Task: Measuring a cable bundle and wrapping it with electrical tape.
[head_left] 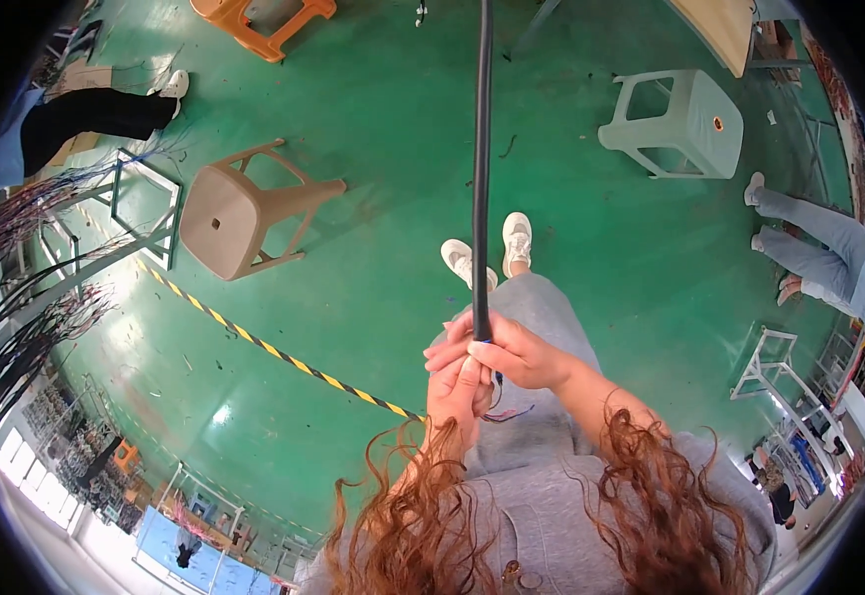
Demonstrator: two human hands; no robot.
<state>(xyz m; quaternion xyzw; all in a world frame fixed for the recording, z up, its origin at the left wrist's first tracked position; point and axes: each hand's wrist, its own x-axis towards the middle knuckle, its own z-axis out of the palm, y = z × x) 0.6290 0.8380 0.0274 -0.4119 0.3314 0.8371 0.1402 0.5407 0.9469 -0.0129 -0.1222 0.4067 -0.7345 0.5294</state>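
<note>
A: What do the hands hold?
B: Both clench the near end of a black cable (481,169). The right hand (517,352) wraps it at the top; the left hand (455,385) grips just below, the two touching.
A: Where does the cable run?
B: Straight to twelve o'clock. A tan stool (244,210) lies at ten, a pale stool (680,124) at two.
</note>
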